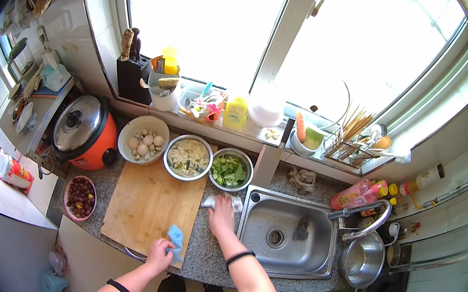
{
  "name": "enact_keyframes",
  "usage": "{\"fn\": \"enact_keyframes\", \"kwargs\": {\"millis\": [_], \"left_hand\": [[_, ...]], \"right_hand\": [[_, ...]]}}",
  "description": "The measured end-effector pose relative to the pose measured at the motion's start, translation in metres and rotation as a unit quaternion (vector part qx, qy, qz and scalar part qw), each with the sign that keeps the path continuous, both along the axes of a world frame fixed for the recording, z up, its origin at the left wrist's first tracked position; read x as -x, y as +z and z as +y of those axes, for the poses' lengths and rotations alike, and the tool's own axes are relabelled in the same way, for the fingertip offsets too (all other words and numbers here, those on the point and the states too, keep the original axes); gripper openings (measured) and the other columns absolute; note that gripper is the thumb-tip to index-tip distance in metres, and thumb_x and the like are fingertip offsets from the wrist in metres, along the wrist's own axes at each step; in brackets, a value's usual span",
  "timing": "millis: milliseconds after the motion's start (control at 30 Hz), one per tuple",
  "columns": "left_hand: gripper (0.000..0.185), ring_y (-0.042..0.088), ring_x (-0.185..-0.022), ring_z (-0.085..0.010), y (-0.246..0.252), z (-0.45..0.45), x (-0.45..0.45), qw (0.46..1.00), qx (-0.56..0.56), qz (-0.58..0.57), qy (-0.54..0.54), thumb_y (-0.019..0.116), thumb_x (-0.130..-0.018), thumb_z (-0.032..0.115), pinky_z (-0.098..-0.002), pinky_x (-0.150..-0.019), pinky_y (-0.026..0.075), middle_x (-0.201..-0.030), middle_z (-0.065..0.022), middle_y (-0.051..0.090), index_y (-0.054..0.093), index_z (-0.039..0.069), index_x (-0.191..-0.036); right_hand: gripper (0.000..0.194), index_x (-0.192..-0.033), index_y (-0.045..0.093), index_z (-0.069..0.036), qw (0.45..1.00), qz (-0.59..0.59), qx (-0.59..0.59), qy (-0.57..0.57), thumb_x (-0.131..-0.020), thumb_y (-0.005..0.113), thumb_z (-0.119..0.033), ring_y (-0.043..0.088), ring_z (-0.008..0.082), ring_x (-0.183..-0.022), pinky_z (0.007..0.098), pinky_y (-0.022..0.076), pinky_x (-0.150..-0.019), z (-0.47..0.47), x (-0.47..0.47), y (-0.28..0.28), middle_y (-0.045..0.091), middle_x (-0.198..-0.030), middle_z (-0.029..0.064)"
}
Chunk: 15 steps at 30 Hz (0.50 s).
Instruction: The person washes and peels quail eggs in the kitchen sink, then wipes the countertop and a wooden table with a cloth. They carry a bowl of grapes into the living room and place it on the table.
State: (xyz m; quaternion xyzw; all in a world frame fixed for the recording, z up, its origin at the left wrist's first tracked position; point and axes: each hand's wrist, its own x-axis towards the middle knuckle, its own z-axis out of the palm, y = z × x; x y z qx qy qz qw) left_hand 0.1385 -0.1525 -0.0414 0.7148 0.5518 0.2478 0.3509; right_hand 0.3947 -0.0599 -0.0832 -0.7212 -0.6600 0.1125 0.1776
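My left hand [159, 253] grips a crumpled light blue piece of cloth or thin plastic [175, 242] over the front edge of the wooden cutting board [155, 202]. On the granite counter [209, 249], between board and sink, my right hand [222, 217] presses down on a white cloth [235, 204], partly hiding it. Just behind that hand stands a steel bowl of chopped green leaves [228, 172]. To its left, a second steel bowl holds pale shredded food [189, 157]. Eggs of two sizes [144, 145] lie in a white bowl behind the board.
The steel sink [257, 237] is on my right, under a curved faucet [376, 229]; a steel pot [361, 260] stands beyond. A cleaver [269, 162] leans against the sill. Left are an orange cooker [91, 136] and a bowl of grapes [81, 197]. A knife block [132, 75] stands on the sill.
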Motion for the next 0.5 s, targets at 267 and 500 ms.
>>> {"fn": "enact_keyframes", "kwargs": {"millis": [267,500], "left_hand": [[0.01,0.056,-0.093,-0.0344,-0.007,-0.006,-0.002,1.0,0.003,-0.003,0.008,0.062,-0.072,0.008,-0.0439,-0.082,0.046,-0.091,-0.0131,0.061,0.065,0.008,-0.082],[0.011,0.056,-0.095,-0.0339,-0.004,-0.007,-0.004,0.999,-0.002,0.031,-0.01,0.063,-0.073,0.011,-0.0441,-0.085,0.044,-0.093,-0.0115,0.061,0.066,0.01,-0.084]], "right_hand": [[0.026,-0.107,0.064,-0.001,0.968,0.099,-0.23,-0.024,-0.083,0.056,0.007,0.057,0.038,-0.115,0.0458,0.0442,-0.102,-0.037,-0.078,0.009,0.065,-0.114,0.0185],[0.061,-0.139,0.037,0.007,0.995,-0.067,0.016,-0.066,-0.091,0.056,-0.025,0.02,0.0441,-0.142,0.0516,0.0187,-0.117,0.017,-0.059,-0.003,0.032,-0.149,0.0243]]}}
